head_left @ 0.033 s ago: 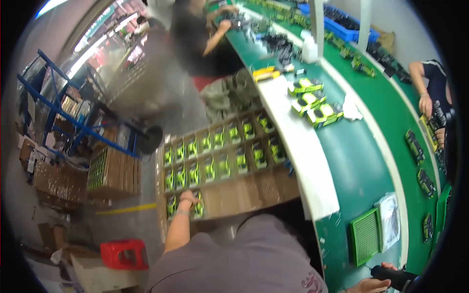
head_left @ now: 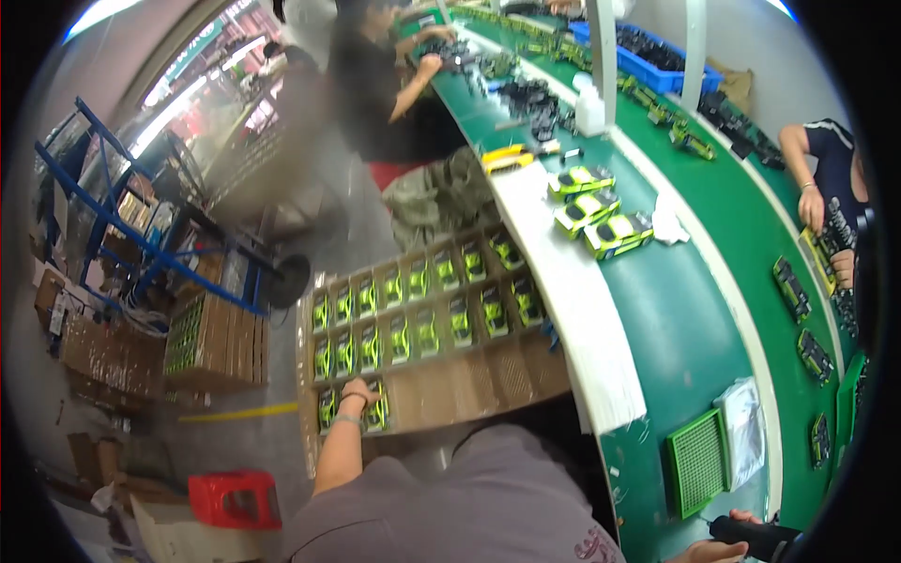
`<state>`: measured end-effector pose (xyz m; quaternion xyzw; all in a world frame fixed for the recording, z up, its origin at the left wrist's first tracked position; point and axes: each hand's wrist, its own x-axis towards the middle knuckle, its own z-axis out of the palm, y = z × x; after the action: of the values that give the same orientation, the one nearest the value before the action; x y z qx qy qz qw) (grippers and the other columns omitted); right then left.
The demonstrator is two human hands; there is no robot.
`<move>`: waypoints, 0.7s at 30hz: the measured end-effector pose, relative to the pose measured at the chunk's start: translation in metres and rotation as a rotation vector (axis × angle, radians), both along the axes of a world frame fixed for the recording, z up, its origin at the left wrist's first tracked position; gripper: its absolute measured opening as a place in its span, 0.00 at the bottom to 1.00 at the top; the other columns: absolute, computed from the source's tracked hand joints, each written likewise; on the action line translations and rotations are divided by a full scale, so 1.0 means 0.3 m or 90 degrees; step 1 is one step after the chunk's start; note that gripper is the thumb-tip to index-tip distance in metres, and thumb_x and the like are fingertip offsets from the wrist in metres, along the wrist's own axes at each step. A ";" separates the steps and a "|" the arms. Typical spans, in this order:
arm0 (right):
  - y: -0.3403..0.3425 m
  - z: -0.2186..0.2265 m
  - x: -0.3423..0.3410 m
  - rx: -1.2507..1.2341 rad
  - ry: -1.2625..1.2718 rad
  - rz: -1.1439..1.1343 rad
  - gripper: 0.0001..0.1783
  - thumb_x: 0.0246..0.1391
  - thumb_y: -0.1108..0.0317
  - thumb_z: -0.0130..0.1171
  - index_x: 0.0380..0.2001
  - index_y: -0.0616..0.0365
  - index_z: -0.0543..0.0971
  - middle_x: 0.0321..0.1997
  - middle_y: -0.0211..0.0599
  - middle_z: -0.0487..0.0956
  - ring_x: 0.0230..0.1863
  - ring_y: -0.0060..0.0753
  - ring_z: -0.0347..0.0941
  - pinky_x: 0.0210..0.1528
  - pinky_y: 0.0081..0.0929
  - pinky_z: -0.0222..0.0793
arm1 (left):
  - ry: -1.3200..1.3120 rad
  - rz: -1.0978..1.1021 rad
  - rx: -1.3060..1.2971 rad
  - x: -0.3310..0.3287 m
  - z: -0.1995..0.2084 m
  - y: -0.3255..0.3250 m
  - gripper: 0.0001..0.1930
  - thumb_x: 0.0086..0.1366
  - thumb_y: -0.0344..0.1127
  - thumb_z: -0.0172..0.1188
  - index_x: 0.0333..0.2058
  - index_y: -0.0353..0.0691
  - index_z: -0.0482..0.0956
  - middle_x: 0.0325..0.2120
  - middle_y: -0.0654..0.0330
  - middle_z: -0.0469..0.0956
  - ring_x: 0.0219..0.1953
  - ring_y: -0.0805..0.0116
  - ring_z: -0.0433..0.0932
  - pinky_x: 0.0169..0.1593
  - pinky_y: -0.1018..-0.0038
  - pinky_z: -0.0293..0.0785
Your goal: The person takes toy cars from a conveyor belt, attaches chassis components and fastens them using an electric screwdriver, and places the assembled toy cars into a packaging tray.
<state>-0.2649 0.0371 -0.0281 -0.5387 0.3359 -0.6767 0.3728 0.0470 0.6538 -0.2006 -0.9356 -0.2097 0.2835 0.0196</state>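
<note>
My left hand (head_left: pixel 359 394) reaches down into a big cardboard box (head_left: pixel 488 375) with divider cells on the floor left of the bench. Its fingers curl over a lime-green and black device (head_left: pixel 377 415) in the front-left cell. Several more of these devices (head_left: pixel 422 310) stand in the rear rows, while the front-right cells are bare cardboard. My right hand (head_left: pixel 718 544) is at the lower right edge, over the green bench top, closed around a black tool handle (head_left: pixel 765 540).
Three green devices (head_left: pixel 601 211) lie on the green bench (head_left: pixel 676 310) by its white front strip. A green mesh tray (head_left: pixel 699 462) and a clear bag (head_left: pixel 746 427) sit near my right hand. Other people work at the far end (head_left: pixel 375 84) and at the right (head_left: pixel 831 188). Cartons (head_left: pixel 211 342), a blue rack (head_left: pixel 122 216) and a red crate (head_left: pixel 235 497) stand on the floor.
</note>
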 end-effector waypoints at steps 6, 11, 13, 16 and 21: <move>0.028 0.025 -0.018 -0.036 -0.016 -0.012 0.42 0.47 0.29 0.49 0.33 0.68 0.68 0.24 0.42 0.69 0.23 0.35 0.68 0.26 0.28 0.69 | -0.080 -0.159 -0.087 0.346 0.296 -0.280 0.23 0.55 0.53 0.56 0.28 0.34 0.80 0.26 0.50 0.81 0.29 0.61 0.80 0.37 0.68 0.75; 0.049 -0.002 -0.038 0.072 -0.032 0.064 0.49 0.37 0.20 0.45 0.39 0.61 0.67 0.26 0.32 0.69 0.28 0.26 0.66 0.34 0.23 0.65 | -0.241 -0.515 -0.546 0.443 0.794 -1.004 0.14 0.61 0.39 0.55 0.25 0.33 0.77 0.19 0.57 0.79 0.22 0.72 0.77 0.28 0.74 0.72; 0.047 0.008 0.062 0.068 -0.082 0.088 0.49 0.33 0.20 0.49 0.39 0.59 0.66 0.24 0.32 0.69 0.26 0.25 0.67 0.31 0.23 0.67 | -0.314 -0.666 -0.652 0.410 0.886 -1.213 0.11 0.60 0.35 0.56 0.26 0.31 0.76 0.19 0.56 0.78 0.23 0.70 0.77 0.28 0.73 0.71; 0.049 0.031 0.084 0.089 -0.018 0.036 0.53 0.28 0.14 0.40 0.36 0.58 0.64 0.22 0.32 0.68 0.23 0.26 0.67 0.30 0.23 0.67 | -0.337 -0.989 -0.735 0.331 0.965 -1.630 0.08 0.58 0.33 0.59 0.27 0.32 0.76 0.22 0.53 0.77 0.26 0.58 0.76 0.32 0.68 0.70; 0.057 0.041 -0.001 0.108 -0.028 0.042 0.55 0.21 0.11 0.35 0.33 0.57 0.62 0.20 0.33 0.68 0.21 0.25 0.67 0.28 0.22 0.67 | -0.218 -1.341 -0.964 0.027 0.905 -2.315 0.09 0.56 0.33 0.59 0.34 0.37 0.73 0.32 0.52 0.75 0.38 0.52 0.74 0.43 0.65 0.70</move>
<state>-0.2651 0.0542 -0.0158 -0.5007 0.3658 -0.6450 0.4465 0.0552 -0.0406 0.0708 -0.4526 0.8288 0.0571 -0.3239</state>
